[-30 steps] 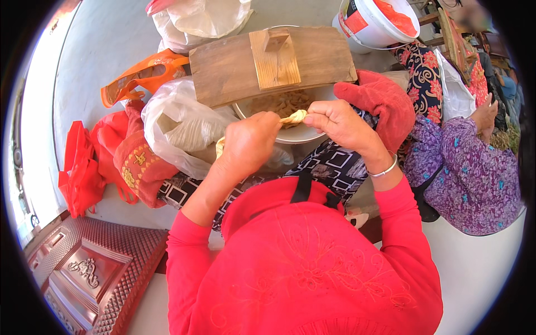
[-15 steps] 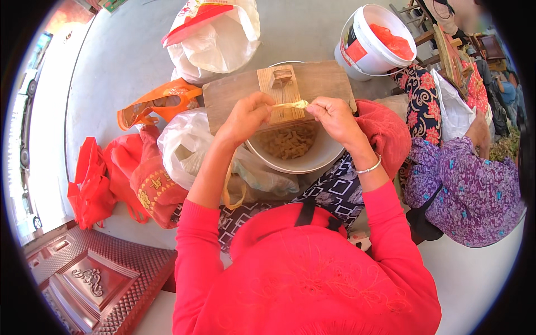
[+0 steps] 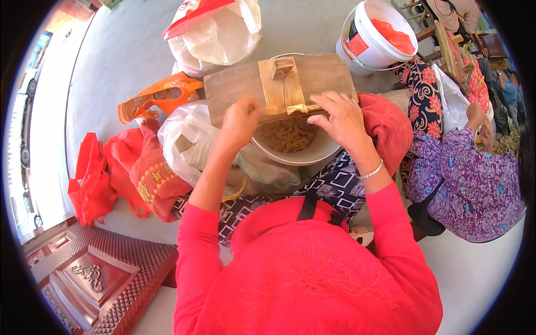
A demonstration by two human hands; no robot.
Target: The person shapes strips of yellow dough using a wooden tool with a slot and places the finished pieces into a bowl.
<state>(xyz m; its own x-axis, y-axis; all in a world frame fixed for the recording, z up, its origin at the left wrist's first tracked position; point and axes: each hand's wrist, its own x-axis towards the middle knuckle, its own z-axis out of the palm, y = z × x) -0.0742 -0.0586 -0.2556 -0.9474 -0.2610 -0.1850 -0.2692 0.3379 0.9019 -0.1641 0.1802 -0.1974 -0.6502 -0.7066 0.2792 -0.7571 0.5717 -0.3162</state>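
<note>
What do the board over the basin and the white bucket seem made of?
Board: wood, seemingly unvarnished, given its brown grain and dull surface. White bucket: probably plastic, smooth and slightly glossy, judging by its thick, even rim.

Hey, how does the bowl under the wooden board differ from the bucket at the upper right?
The bowl holds brown pieces; the bucket has something red in it. The wooden board hides part of the bowl, while nothing lies across the bucket's top. The bowl is close to the right hand; the bucket stands farther off. Both are pale and round-rimmed.
</note>
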